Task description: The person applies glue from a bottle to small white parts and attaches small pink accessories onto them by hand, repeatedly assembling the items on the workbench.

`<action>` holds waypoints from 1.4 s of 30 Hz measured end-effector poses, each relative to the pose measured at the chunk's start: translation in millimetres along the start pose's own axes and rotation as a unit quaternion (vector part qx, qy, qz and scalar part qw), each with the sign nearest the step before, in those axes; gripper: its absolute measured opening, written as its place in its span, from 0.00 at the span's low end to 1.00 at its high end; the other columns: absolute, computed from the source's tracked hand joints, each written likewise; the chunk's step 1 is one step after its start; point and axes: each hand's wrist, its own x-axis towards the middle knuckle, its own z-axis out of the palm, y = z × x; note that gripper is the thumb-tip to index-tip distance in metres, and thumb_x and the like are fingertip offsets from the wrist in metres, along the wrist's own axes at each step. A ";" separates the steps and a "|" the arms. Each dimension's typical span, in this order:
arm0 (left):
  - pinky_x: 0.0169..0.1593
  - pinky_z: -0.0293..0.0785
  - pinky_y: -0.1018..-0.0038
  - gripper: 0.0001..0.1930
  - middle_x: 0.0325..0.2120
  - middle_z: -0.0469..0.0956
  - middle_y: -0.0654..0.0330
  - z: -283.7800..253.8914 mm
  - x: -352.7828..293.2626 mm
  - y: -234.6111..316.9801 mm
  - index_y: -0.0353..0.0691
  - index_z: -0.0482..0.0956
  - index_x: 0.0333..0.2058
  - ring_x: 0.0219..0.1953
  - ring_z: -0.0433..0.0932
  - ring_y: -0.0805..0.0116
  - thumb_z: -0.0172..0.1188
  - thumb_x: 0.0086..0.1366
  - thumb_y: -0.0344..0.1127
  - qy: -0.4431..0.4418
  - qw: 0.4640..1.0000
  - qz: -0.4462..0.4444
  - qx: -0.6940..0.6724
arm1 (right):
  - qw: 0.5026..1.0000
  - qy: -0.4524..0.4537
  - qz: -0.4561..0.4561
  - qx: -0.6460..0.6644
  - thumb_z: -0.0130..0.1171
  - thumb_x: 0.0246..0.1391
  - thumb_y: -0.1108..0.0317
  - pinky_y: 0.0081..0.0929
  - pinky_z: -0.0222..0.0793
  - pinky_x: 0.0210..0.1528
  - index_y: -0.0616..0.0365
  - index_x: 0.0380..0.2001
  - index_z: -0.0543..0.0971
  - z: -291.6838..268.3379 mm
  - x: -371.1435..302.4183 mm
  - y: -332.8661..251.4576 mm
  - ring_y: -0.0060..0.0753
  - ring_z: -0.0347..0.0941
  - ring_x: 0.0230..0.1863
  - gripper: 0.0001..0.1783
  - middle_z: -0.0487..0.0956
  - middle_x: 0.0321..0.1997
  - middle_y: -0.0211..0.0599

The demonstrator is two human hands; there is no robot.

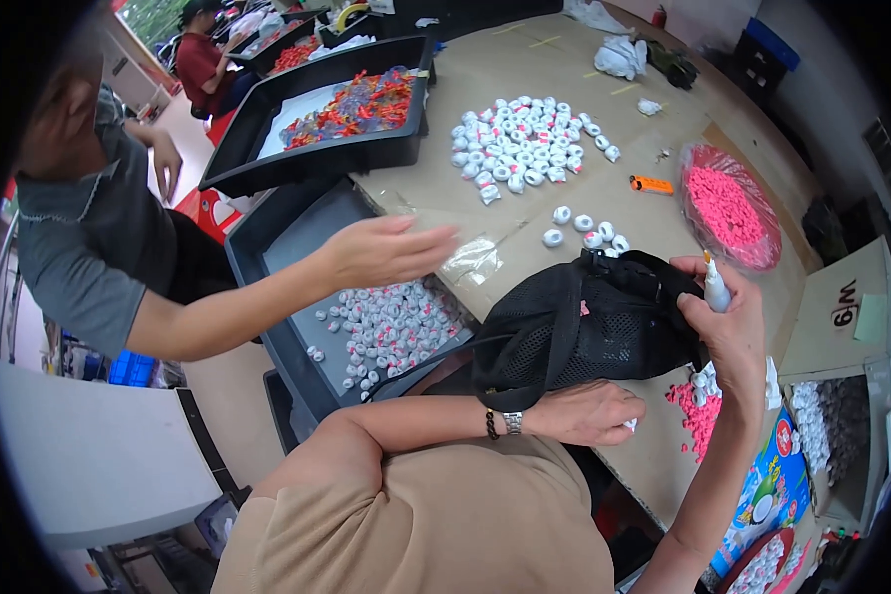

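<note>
My right hand (pixel 731 315) is closed around a small white squeeze bottle (pixel 716 289) with a yellowish tip pointing up. My left hand (pixel 586 412), with a watch and a beaded bracelet at the wrist, is curled low over the table edge. A small white piece (pixel 631 425) shows at its fingertips; the rest of it is hidden. Between my hands a black mesh bag-like thing (pixel 604 327) with straps covers part of the table. Beyond it lie several loose white ring-shaped pieces (pixel 584 224) and a larger cluster of white rings (pixel 521 148) with pink marks.
A co-worker's hand (pixel 391 247) reaches in from the left above a black tray (pixel 302 233) holding many white pieces. Another tray (pixel 317 168) holds red-orange parts. Pink pieces fill a plastic bag (pixel 728 213) at right, near an orange lighter (pixel 651 184). A cardboard box (pixel 837 327) stands far right.
</note>
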 end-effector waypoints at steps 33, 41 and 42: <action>0.29 0.73 0.66 0.06 0.25 0.76 0.54 16.3 -16.9 10.7 0.36 0.74 0.32 0.26 0.77 0.53 0.58 0.55 0.29 0.110 0.990 0.037 0.079 | 0.890 -0.025 -0.083 0.448 0.65 0.31 0.70 0.18 0.65 0.19 0.51 0.27 0.65 -56.5 -74.7 20.6 0.24 0.67 0.21 0.20 0.70 0.24 0.31; 0.25 0.73 0.61 0.07 0.23 0.76 0.53 29.7 -28.1 21.7 0.37 0.73 0.34 0.23 0.77 0.50 0.55 0.58 0.32 0.047 0.991 0.039 0.122 | 0.847 0.033 -0.118 0.517 0.67 0.28 0.76 0.25 0.60 0.20 0.51 0.26 0.65 -91.5 -140.8 34.6 0.26 0.65 0.22 0.21 0.69 0.21 0.30; 0.25 0.73 0.61 0.06 0.23 0.76 0.52 29.5 -26.8 22.8 0.37 0.72 0.33 0.23 0.77 0.50 0.55 0.58 0.32 0.019 0.991 0.039 0.125 | 0.836 0.074 -0.111 0.532 0.66 0.29 0.75 0.25 0.63 0.21 0.51 0.28 0.65 -93.4 -148.0 35.0 0.26 0.66 0.22 0.22 0.70 0.24 0.30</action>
